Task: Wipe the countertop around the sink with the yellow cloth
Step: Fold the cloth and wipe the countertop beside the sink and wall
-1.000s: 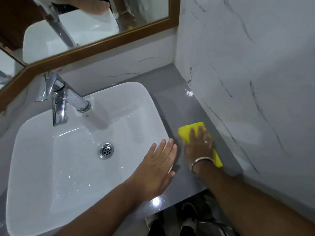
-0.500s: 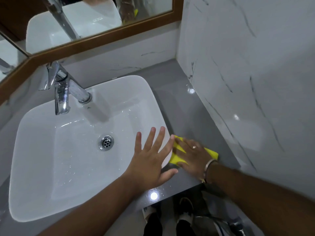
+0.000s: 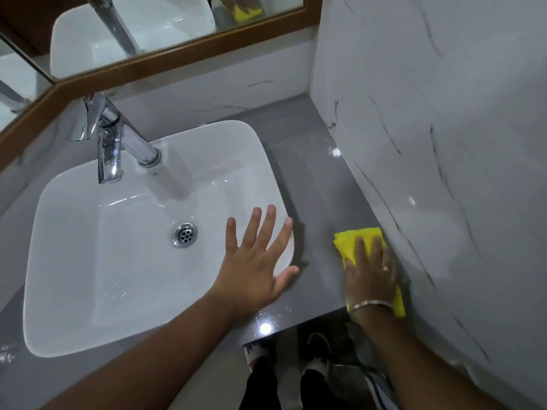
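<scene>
A white rectangular sink [image 3: 88, 220] sits on a grey glossy countertop [image 3: 310, 184]. My right hand [image 3: 370, 273] presses flat on the yellow cloth [image 3: 352, 241], which lies on the countertop strip right of the sink, against the marble side wall. Part of the cloth shows beyond my fingertips and a strip by my wrist. My left hand [image 3: 254, 261] rests with fingers spread on the sink's right front rim, holding nothing.
A chrome faucet [image 3: 112, 143] stands at the sink's back left. A drain [image 3: 185, 234] lies in the basin. A marble wall [image 3: 444, 143] bounds the counter on the right; a wood-framed mirror [image 3: 177, 57] runs behind. The counter's front edge drops to the floor and my shoes [image 3: 316, 347].
My right hand has slid the cloth from beside the sink's corner rightward to the marble wall. My left hand stayed on the sink rim.
</scene>
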The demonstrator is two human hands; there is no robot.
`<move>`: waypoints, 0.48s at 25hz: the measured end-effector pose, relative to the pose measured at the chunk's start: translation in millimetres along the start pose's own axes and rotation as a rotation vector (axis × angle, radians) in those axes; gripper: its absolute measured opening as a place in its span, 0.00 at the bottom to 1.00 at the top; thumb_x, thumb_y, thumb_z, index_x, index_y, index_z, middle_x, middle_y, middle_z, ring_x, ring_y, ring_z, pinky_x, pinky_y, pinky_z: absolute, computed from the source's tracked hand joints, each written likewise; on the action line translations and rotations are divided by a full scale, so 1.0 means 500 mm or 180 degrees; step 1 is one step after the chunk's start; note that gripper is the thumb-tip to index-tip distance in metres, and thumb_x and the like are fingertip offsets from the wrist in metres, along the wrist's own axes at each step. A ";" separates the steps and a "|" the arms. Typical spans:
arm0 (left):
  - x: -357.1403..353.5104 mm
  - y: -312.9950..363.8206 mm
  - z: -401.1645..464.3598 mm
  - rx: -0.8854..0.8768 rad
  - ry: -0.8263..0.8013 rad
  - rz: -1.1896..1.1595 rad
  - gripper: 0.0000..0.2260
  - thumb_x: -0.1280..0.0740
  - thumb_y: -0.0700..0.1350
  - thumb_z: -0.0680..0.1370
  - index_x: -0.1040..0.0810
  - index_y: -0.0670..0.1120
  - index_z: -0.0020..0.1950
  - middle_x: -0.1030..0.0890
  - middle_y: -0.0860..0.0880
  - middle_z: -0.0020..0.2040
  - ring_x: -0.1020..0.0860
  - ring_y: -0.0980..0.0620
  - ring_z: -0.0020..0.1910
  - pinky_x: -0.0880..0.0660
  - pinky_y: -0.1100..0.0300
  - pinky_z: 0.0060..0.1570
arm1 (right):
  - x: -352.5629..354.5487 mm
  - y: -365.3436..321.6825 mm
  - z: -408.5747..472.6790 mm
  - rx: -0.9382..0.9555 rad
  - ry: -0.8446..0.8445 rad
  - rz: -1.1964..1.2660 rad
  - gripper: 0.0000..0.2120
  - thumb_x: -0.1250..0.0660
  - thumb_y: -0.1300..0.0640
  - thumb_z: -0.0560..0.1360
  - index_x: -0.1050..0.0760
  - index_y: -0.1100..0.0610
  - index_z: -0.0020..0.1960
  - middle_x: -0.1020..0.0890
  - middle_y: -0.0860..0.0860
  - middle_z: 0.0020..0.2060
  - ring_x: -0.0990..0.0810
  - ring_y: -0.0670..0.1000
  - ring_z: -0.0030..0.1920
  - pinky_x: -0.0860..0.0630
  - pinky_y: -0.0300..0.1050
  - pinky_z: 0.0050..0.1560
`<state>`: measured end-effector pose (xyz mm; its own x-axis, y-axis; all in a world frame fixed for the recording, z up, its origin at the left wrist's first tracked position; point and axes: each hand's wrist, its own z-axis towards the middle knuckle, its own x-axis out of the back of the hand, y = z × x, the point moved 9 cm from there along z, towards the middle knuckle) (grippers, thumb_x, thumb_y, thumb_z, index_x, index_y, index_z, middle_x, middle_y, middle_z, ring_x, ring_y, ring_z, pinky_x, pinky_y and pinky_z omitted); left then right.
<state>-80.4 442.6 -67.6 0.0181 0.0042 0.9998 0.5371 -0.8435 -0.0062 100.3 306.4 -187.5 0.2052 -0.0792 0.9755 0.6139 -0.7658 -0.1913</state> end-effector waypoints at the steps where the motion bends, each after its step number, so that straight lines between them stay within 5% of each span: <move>1: 0.001 0.000 0.001 0.0013 0.0012 0.0001 0.33 0.51 0.66 0.79 0.53 0.52 0.80 0.51 0.44 0.80 0.55 0.42 0.79 0.62 0.35 0.73 | -0.020 -0.031 -0.040 0.0008 -0.0025 0.0014 0.29 0.44 0.47 0.69 0.33 0.52 0.70 0.34 0.61 0.72 0.34 0.65 0.68 0.34 0.62 0.64; 5: 0.008 0.000 -0.002 0.0016 0.0141 0.0095 0.34 0.48 0.66 0.78 0.47 0.51 0.79 0.46 0.43 0.80 0.50 0.41 0.79 0.59 0.34 0.72 | -0.082 -0.256 -0.250 0.2478 -0.0245 -0.0258 0.33 0.34 0.45 0.66 0.36 0.46 0.70 0.35 0.54 0.71 0.31 0.60 0.68 0.36 0.58 0.65; 8: 0.012 -0.004 -0.004 0.0096 0.0222 0.0166 0.34 0.48 0.67 0.78 0.47 0.51 0.79 0.46 0.43 0.80 0.50 0.41 0.79 0.60 0.35 0.72 | -0.057 -0.140 -0.123 0.1390 -0.0267 -0.0366 0.36 0.31 0.44 0.62 0.33 0.48 0.68 0.33 0.58 0.70 0.29 0.63 0.65 0.28 0.59 0.59; 10: 0.017 -0.005 -0.007 0.0160 0.0277 0.0186 0.34 0.48 0.67 0.77 0.46 0.51 0.79 0.45 0.43 0.80 0.50 0.42 0.79 0.61 0.35 0.73 | -0.028 -0.049 -0.077 0.0422 -0.0206 -0.0269 0.30 0.40 0.44 0.68 0.32 0.51 0.68 0.31 0.60 0.70 0.29 0.64 0.65 0.29 0.61 0.60; 12: 0.013 -0.011 -0.020 0.0269 0.0223 0.0197 0.35 0.48 0.68 0.77 0.46 0.51 0.79 0.46 0.43 0.80 0.50 0.42 0.79 0.61 0.35 0.73 | -0.027 -0.049 -0.091 0.0114 -0.0163 -0.0039 0.29 0.44 0.45 0.69 0.32 0.52 0.68 0.33 0.61 0.71 0.30 0.65 0.65 0.33 0.61 0.62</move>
<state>-91.9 442.0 -61.1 -0.0041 -0.0865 0.9962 0.6060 -0.7927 -0.0663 48.0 297.3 -191.0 0.2356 -0.0365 0.9712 0.6432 -0.7432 -0.1840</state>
